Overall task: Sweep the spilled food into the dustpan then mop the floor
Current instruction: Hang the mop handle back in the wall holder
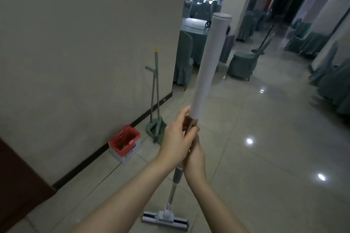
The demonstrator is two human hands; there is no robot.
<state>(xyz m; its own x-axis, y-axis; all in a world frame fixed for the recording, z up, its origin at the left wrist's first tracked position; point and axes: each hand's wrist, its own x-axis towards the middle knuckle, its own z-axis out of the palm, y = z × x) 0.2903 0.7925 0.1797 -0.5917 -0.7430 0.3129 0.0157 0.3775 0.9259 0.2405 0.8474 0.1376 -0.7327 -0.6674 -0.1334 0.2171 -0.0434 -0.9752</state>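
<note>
I hold a mop (207,66) with a thick white grip and a thin metal shaft, upright in front of me. My left hand (176,139) is wrapped around the shaft just below the white grip. My right hand (195,155) grips the shaft right beneath it, partly hidden behind the left. The flat mop head (165,220) rests on the pale tiled floor (265,157) near the bottom edge. A green broom and dustpan set (156,128) leans against the wall to the left. No spilled food shows on the tiles.
A white bin with a red liner (125,143) stands by the wall (85,43) near the dustpan. Covered chairs (243,64) and a round table (197,32) fill the back. More covered chairs (333,81) line the right side. A dark brown door (17,185) is at the lower left.
</note>
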